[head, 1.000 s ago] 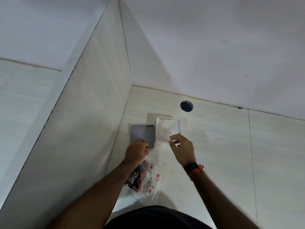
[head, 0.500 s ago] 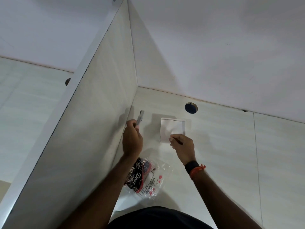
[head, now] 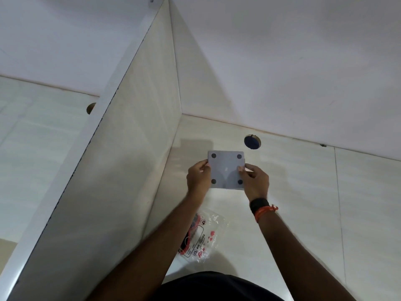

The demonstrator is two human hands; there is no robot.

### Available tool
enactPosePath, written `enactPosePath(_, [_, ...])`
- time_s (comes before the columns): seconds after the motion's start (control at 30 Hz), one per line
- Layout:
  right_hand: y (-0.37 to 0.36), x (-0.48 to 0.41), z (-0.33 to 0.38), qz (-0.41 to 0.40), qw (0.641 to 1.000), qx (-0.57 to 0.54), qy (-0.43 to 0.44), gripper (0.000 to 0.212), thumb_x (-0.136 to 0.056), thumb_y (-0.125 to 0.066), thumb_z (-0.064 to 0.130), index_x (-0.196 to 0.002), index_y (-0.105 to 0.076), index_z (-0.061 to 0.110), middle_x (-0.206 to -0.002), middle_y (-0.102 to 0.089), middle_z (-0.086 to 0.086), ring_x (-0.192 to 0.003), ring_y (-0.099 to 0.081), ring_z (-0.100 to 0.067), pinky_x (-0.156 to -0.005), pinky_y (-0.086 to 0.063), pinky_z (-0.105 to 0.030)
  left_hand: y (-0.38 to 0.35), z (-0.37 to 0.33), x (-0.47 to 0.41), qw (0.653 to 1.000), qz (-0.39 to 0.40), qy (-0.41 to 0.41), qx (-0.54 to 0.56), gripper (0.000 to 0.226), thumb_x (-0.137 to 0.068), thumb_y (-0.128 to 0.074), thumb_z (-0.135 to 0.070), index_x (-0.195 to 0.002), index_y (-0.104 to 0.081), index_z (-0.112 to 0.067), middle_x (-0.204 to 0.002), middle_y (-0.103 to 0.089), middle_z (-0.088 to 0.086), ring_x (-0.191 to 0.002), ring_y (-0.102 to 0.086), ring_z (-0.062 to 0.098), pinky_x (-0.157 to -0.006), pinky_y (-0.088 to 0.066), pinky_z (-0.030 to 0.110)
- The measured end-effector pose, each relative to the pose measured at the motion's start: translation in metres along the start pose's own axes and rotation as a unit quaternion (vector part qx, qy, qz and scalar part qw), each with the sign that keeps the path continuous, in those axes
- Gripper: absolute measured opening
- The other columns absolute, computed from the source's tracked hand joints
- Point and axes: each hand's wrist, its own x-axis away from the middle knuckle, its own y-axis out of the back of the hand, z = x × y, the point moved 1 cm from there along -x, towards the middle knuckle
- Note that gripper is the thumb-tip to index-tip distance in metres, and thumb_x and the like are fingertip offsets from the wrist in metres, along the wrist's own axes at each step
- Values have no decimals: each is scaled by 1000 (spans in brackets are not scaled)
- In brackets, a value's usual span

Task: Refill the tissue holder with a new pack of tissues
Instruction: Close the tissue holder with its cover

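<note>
A square grey panel with a dark round pad near each corner lies flat over the white tissue holder on the desk; the holder beneath is hidden. My left hand grips the panel's left edge. My right hand grips its right edge, thumb on top. A clear plastic tissue wrapper with red and black print lies crumpled on the desk below my hands, partly behind my left forearm.
A tall white partition walls off the desk on the left. The back wall stands close behind the panel. A round cable hole sits just beyond it. The pale desk top stretches to the right.
My left hand carried the grey panel from the partition side and laid it over the white holder. My right hand shifted from the holder's front to the panel's right edge.
</note>
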Motion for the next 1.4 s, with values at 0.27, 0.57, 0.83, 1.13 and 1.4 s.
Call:
enactPosePath(0.27, [8,-20,-3,-53,995,73,-30,25,-92,-66,24,-106,-76,5,-97,-77,-11,-70,-63,-18,-73,-54,-29,-27,-4,-20,978,14,-58,-198,21,-87,-58,-11,-94,-77,-7,-92,-79,7,-80,-72,29,-64,-57,33])
enactPosePath(0.57, [1,-26,-8,-23,991,129,-34,27,-93,-65,27,-103,-78,6,-95,-77,-12,-74,-62,-22,-68,-46,-25,-25,9,-24,974,5,-88,-208,19,-84,-60,-4,-94,-76,-2,-93,-78,12,-72,-63,23,-61,-46,25])
enactPosePath(0.83, [-2,-26,-13,-10,988,154,-21,28,-93,-65,28,-104,-78,7,-95,-78,-11,-74,-63,-22,-69,-47,-27,-17,7,-25,974,3,-88,-208,12,-85,-62,-5,-89,-74,-2,-86,-75,11,-70,-56,18,-62,-41,24])
enactPosePath(1.13, [0,-26,-13,-5,982,187,-21,29,-92,-65,29,-108,-76,7,-103,-76,-10,-82,-62,-21,-76,-48,-29,-18,15,-22,971,13,-70,-227,18,-86,-63,-10,-101,-74,-6,-100,-77,10,-88,-72,29,-61,-45,24])
enactPosePath(1.4, [-11,-35,-19,147,972,114,-142,33,-92,-60,27,-113,-60,2,-109,-66,-13,-91,-60,-27,-76,-48,-36,-29,19,-34,967,114,38,-227,41,-87,-53,-9,-127,-61,-11,-126,-66,17,-112,-63,38,-91,-56,42])
